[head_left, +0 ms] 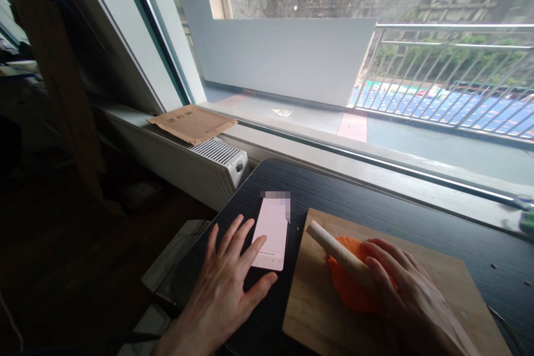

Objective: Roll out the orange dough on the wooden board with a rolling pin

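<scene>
A phone [272, 225] with a pale lit screen lies on the dark table. My left hand [228, 270] is over its lower left part with fingers spread; the index fingertip is at the screen, though I cannot tell if it presses. To the right, my right hand [411, 292] is closed around the near end of a wooden rolling pin [337, 251]. The pin rests at a slant across a flattened orange dough-like piece [352, 293]. Under both is a wooden board [306, 295]. The right palm and fingers hide part of the pin and the orange piece.
Beyond the dark tabletop [325, 189] runs a window sill with large glass panes. At the left stands a white radiator [200, 172] with a brown paper envelope [194, 123] on top. A cable [507, 327] lies near the board's right edge.
</scene>
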A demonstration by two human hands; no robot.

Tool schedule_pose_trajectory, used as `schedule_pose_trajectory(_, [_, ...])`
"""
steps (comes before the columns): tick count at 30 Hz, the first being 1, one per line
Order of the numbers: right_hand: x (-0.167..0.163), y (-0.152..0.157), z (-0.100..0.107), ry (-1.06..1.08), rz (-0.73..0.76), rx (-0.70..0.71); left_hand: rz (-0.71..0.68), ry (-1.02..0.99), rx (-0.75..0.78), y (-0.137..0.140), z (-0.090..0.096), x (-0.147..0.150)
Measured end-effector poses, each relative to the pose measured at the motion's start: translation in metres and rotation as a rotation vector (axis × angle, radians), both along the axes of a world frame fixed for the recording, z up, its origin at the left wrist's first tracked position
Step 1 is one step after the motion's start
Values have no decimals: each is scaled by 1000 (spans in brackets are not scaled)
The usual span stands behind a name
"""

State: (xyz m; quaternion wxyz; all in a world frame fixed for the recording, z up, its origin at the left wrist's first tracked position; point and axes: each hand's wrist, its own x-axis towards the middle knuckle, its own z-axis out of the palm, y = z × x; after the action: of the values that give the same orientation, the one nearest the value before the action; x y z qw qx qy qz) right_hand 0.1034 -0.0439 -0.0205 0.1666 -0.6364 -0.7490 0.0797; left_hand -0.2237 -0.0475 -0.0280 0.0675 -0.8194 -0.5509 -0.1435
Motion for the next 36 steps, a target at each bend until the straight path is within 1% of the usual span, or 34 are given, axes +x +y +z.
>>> schedule_pose_trajectory(8, [2,2,-6,-1,20,33,-8,6,26,0,1,-2])
schedule_pose_trajectory(14, [2,2,-7,4,27,55,2,5,30,-1,1,-5])
schedule_pose_trajectory(23, [3,1,-8,12,21,39,18,9,10,6,0,1])
schedule_pose_trajectory(30, [-1,2,-3,25,13,32,4,13,-26,14,-1,12])
schedule_pose_trajectory(36, [-3,2,-2,34,-5,34,41,14,22,12,-2,6])
